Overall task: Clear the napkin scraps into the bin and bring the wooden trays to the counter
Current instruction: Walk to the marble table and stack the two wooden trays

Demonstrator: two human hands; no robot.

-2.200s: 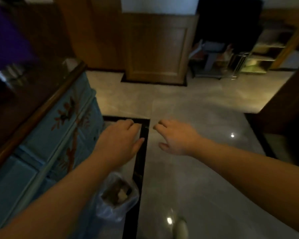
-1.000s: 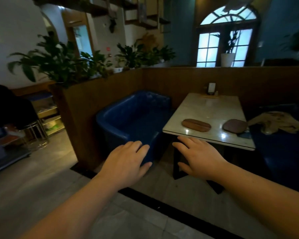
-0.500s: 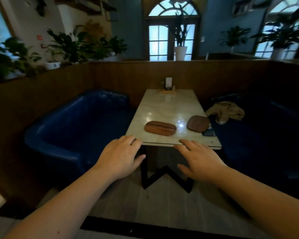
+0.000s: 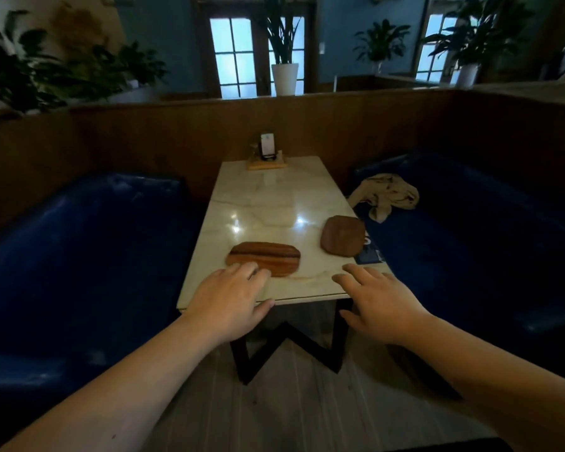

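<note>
Two wooden trays lie on the near half of a pale marble table (image 4: 274, 197). The striped oval tray (image 4: 268, 257) is at the near left and the darker rounded tray (image 4: 342, 235) at the right edge. My left hand (image 4: 230, 303) hovers palm down over the table's near left corner, fingertips at the oval tray's near edge, holding nothing. At the near right corner my right hand (image 4: 379, 305) is spread open and empty, short of the darker tray. No napkin scraps or bin are in view.
Blue sofas flank the table, the left sofa (image 4: 79, 256) and the right sofa (image 4: 477, 243), which has a crumpled beige cloth (image 4: 387, 195) on it. A small card stand (image 4: 267, 154) sits at the table's far end. A wooden partition with plants runs behind.
I turned away from the bin on the floor and came up to the table. Both hands now reach over its near edge, the left one arriving at the oval tray.
</note>
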